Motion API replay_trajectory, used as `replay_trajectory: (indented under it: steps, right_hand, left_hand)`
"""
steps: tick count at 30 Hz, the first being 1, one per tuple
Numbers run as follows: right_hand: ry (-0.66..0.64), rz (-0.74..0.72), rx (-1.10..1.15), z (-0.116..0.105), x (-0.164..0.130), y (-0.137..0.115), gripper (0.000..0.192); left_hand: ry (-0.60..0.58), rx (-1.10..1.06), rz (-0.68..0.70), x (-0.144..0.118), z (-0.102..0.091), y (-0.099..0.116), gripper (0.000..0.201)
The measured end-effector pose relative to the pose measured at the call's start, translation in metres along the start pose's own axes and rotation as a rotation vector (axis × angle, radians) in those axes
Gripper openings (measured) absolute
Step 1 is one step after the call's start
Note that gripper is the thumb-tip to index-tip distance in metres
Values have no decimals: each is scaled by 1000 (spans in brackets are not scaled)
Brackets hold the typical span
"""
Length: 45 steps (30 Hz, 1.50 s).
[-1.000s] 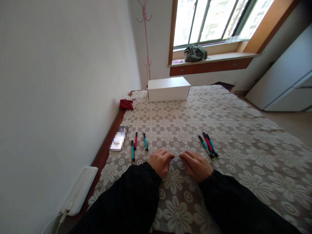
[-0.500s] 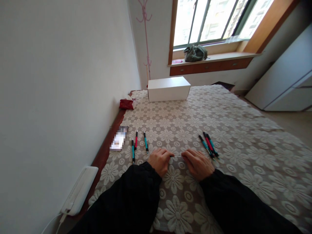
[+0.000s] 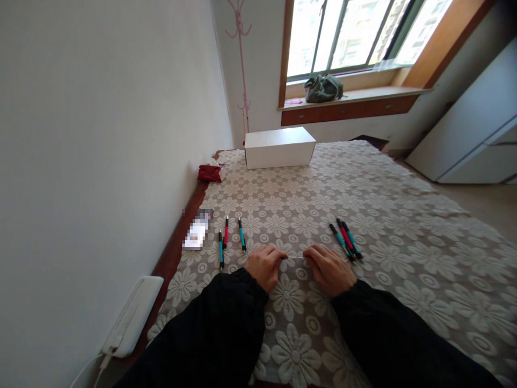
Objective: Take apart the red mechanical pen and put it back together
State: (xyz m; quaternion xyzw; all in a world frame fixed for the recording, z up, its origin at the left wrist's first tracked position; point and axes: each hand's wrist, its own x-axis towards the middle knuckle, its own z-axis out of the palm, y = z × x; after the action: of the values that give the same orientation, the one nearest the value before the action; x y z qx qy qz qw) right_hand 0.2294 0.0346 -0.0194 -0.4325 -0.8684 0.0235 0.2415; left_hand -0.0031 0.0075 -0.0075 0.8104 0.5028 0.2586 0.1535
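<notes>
Ideally, with your left hand (image 3: pixel 264 267) and right hand (image 3: pixel 330 270) each pinched on one end of the thin pale rod (image 3: pixel 296 257) toward the floral tablecloth's (image 3: pixel 297 353) near edge, you should align both fingertip grips so it neither bends nor slips.

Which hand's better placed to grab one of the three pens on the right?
Likely right: the right hand is near those pens, the left hand farther off. Both pinch a thin white rod.
</notes>
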Motion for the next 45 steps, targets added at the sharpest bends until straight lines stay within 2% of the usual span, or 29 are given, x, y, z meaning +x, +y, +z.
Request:
replay_trajectory:
  steps: [7, 12, 19, 25, 34, 38, 42, 45]
  right_hand:
    - [11, 33, -25, 1, 0, -2, 21]
    - [-46, 68, -74, 2, -1, -2, 27]
    - [-48, 107, 0, 3, -2, -1, 28]
    - [46, 137, 93, 2, 0, 1, 26]
    - [197, 174, 195, 1, 4, 1, 20]
    - [327, 171, 383, -1, 4, -1, 18]
    - [374, 238, 627, -4, 3, -2, 20]
    - [423, 267, 691, -3, 2, -1, 21]
  left_hand:
    - [13, -28, 19, 0, 0, 0, 22]
    - [23, -63, 58, 0, -1, 1, 22]
    - [-2, -109, 129, -1, -2, 4, 23]
    - [-93, -67, 160, 1, 1, 1, 21]
    - [-110, -9, 124, -2, -1, 2, 23]
    - [-122, 10, 117, -1, -2, 3, 23]
    - [-127, 13, 105, -1, -3, 4, 23]
    - [-131, 17, 91, -1, -3, 4, 23]
